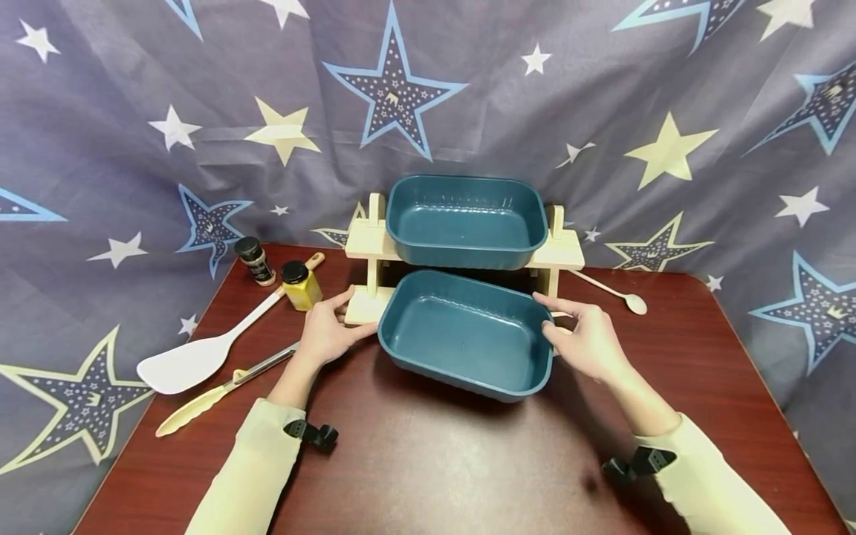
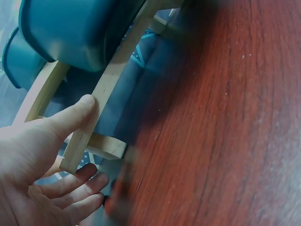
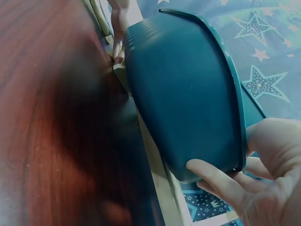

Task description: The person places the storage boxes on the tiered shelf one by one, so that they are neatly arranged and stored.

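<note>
Behind the lower dish [image 1: 461, 334], across the whole back: one starry curtain [image 1: 481, 111]. Underneath: red-brown table [image 1: 435, 461]. Between dish and table: pale wooden rack [image 1: 565, 253], two tiers. Above and behind the lower dish, on the top tier: upper dish [image 1: 468, 219], same blue-green.

Lower dish itself: at front of lower tier, long axis roughly left-right but skewed, right end closer to the person. Resting on the front slat [image 2: 115, 70] or just clear of it, cannot tell. Key relation: dish directly left of the right-hand grip, between both hands, right one nearer. Right hand [image 1: 588, 334]: at the dish's right end, pinching wall and rim, thumb against fingers. Left hand [image 1: 328, 331]: just off the dish's left end, thumb on slat, fingers curled round its end; gripping rack, not dish.

Left of dish, on table: white turner [image 1: 190, 364], tongs [image 1: 230, 385], yellow jar [image 1: 302, 288], spice jar [image 1: 257, 261]. Right of dish, farther back: spoon [image 1: 634, 303].

Count: 1 table, 1 rack, 2 dishes, 2 hands, 1 turner, 1 tongs, 1 spoon, 2 jars.
</note>
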Demonstrator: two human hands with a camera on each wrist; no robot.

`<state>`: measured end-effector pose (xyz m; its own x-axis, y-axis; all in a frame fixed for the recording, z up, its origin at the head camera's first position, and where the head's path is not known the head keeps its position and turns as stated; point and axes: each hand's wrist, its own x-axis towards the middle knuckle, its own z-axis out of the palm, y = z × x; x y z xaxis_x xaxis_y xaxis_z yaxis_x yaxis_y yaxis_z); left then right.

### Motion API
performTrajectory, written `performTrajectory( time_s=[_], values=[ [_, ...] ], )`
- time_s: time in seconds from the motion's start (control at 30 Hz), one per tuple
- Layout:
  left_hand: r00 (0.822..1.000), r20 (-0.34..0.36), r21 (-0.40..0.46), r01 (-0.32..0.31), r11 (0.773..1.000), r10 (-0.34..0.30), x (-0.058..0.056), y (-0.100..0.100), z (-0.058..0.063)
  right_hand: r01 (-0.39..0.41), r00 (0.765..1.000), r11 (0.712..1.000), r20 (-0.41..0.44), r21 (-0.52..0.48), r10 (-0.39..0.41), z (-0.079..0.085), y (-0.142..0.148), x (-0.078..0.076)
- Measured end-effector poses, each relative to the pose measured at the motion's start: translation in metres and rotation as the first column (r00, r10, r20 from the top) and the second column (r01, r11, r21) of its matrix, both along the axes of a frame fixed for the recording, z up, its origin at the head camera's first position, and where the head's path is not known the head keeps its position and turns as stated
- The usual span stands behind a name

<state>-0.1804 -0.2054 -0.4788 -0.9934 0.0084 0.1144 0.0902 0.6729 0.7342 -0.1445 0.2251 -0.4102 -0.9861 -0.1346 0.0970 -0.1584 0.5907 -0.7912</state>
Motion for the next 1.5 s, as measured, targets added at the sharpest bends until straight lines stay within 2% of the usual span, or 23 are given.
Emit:
performTrajectory(
  time_s=[0.2,0.4,0.5,0.8,1.1,1.5],
  values=[
    [1.0,0.001,0.019,-0.001,1.0,0.001,0.0,0.001,-0.001,0.028,0.998,0.999,0.062,-0.045,-0.025,-0.002,-0.002,-0.012],
    [1.0,0.002,0.021,-0.004,1.0,0.004,0.001,0.002,-0.001,0.05,0.996,0.997,0.077,-0.059,-0.046,-0.002,-0.006,-0.02],
    [1.0,0.001,0.01,-0.007,1.0,0.007,0.001,0.002,0.0,0.065,0.996,0.996,0.066,-0.058,-0.061,-0.002,-0.009,-0.024],
    [1.0,-0.001,0.012,0.0,1.0,0.0,0.002,0.002,-0.002,0.094,0.994,0.996,-0.058,0.001,-0.094,-0.008,-0.014,-0.034],
    [1.0,0.0,0.027,0.004,1.0,-0.004,0.002,0.003,-0.003,0.131,0.987,0.991,-0.095,-0.01,-0.131,-0.011,-0.018,-0.038],
    [1.0,-0.01,0.012,0.001,1.0,-0.001,0.001,0.001,0.0,0.143,0.987,0.99,-0.068,-0.019,-0.144,-0.013,-0.02,-0.04]
  ],
)
